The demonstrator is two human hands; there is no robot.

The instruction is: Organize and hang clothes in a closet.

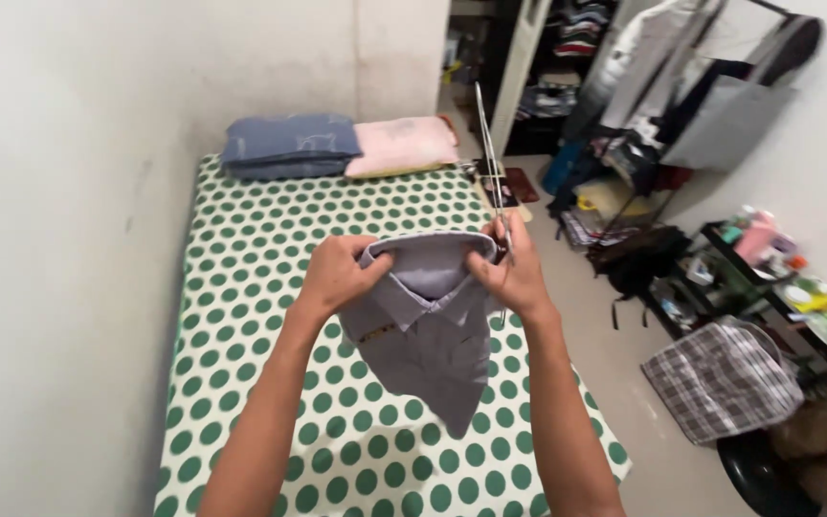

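Both hands up at chest height over the bed [241, 402], holding a grey collared shirt [428, 325] by the collar. Left hand [337, 276] is closed on the left end of the collar, thumb on top, fingers curled under the fabric. Right hand [517, 273] is closed on the right end, and also has a thin metal wire hanger [492, 163] pinched against the collar, its long part sticking up and away from the shirt. Collar is stretched between the two grips so the neck opening stays wide (reads as room for the hanger, judging from the hold). Shirt body hangs free below the hands, clear of the green-dotted bedsheet [270, 230]. Blue pillow [289, 144] and pink pillow [402, 144] sit at the far end against the wall. Clothes rack [691, 67] and checked bag [720, 378] are off to the right, well apart.
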